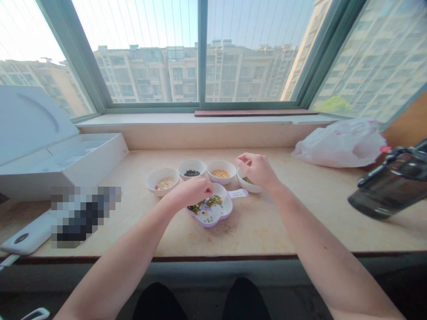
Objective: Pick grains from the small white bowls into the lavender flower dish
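Past the window (pixel 200 53) stand apartment blocks (pixel 213 75), and we sit at a pale stone sill (pixel 293 222). The fingertips (pixel 210 190) of our left hand (pixel 191 192) are pinched together above a white dish (pixel 210 217) with a lilac rim; we cannot tell whether they hold any seeds. Our right hand (pixel 257 171) is also curled into a pinch, its fingertips (pixel 240 159) over a small bowl (pixel 254 186) of green seeds, and again we cannot tell if anything is held. Green and yellow seeds (pixel 205 204) lie across the dish's far half, with its near half showing bare white. The dish sits between our hands and below the row of bowls, its long axis running from lower left to upper right, and its labelled handle (pixel 238 193) points right and slightly away from us. Beside the green bowl, a bowl of yellow grains (pixel 221 172), a bowl of black beans (pixel 191 170) and a bowl of pale flakes (pixel 162 182) curve in an arc behind the dish, nearly touching each other. The sill's dark front edge (pixel 200 258) is well below the dish, with stone between them. Farther right lie a plastic bag (pixel 340 144) and a dark bottle (pixel 388 180); far left sits an open white box (pixel 36 166).
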`<state>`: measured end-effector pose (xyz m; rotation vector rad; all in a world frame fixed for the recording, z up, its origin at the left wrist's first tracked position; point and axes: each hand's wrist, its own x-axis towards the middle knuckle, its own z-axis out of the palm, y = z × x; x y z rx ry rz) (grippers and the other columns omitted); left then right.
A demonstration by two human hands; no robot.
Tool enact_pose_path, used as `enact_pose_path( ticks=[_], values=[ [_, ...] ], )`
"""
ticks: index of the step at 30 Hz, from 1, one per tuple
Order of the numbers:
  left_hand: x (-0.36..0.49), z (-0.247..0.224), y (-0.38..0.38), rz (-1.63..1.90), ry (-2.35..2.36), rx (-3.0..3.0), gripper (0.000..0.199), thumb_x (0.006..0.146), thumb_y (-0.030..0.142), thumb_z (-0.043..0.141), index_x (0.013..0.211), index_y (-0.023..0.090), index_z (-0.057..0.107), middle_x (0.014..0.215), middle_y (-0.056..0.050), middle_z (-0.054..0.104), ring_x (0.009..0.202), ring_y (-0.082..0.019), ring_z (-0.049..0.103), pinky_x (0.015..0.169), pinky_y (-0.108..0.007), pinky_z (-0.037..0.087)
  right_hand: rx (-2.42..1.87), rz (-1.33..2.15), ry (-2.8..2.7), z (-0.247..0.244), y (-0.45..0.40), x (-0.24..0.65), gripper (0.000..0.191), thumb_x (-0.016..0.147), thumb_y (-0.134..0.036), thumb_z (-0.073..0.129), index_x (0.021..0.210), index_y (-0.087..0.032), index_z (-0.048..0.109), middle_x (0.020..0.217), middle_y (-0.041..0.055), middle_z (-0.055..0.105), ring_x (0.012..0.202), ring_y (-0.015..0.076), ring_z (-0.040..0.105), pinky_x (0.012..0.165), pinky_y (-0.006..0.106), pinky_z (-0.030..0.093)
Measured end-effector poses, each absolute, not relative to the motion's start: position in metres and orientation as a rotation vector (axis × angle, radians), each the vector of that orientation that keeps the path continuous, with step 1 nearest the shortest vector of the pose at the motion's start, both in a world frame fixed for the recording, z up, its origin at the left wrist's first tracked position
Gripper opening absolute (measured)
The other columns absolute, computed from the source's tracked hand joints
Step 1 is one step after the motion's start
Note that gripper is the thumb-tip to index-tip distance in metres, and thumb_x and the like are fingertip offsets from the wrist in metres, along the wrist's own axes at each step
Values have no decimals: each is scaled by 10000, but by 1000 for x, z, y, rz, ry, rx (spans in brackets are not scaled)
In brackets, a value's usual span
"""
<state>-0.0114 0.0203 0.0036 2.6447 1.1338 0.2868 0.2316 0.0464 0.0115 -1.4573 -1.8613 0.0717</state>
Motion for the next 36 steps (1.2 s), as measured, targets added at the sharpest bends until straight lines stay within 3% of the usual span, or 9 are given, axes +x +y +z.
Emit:
enact_pose_path(
  ticks=[6, 9, 14, 18, 30, 36],
  values=[
    [-12, 1, 23, 68, 1143, 2666, 196, 881, 139, 529, 827, 207, 705, 988, -14, 751, 950, -167, 646, 894, -259, 443, -1878, -63, -1874, 8, 57, 255, 244, 844, -266, 560, 882, -195, 790, 951, 104, 787, 920, 262, 710, 762, 318, 492],
    [-12, -2, 25, 80, 1133, 2613, 183, 865, 155, 543, 791, 210, 701, 939, -23, 747, 901, -174, 643, 853, -265, 446, -1978, -26, -1889, 8, 57, 258, 254, 821, -272, 571, 913, -211, 801, 994, 103, 790, 943, 273, 717, 752, 320, 496],
    [-14, -13, 27, 395, 1018, 2521, 166, 774, 157, 641, 635, 241, 679, 721, -15, 702, 702, -182, 609, 705, -270, 427, -2031, 17, -1917, 7, 57, 259, 278, 814, -287, 578, 952, -213, 808, 1001, 104, 792, 918, 275, 723, 734, 321, 499],
    [-13, -17, 26, 583, 956, 2443, 132, 711, 166, 730, 615, 247, 690, 678, -3, 678, 634, -181, 585, 650, -272, 410, -2030, 16, -1922, 7, 57, 258, 277, 820, -281, 581, 966, -211, 806, 996, 104, 793, 924, 270, 721, 738, 314, 492],
    [-7, -26, 28, 528, 928, 2478, 208, 781, 112, 654, 605, 223, 643, 770, -35, 655, 691, -192, 581, 761, -312, 450, -2055, 70, -1969, 10, 55, 259, 210, 786, -267, 603, 853, -232, 798, 916, 79, 791, 827, 235, 705, 663, 293, 448],
    [-10, -32, 34, 662, 732, 2503, 242, 782, 203, 703, 561, 229, 610, 650, -42, 594, 704, -218, 591, 748, -308, 488, -2071, 66, -1996, 12, 54, 258, 192, 793, -264, 594, 789, -221, 780, 832, 91, 776, 734, 230, 688, 614, 304, 419]
  ],
)
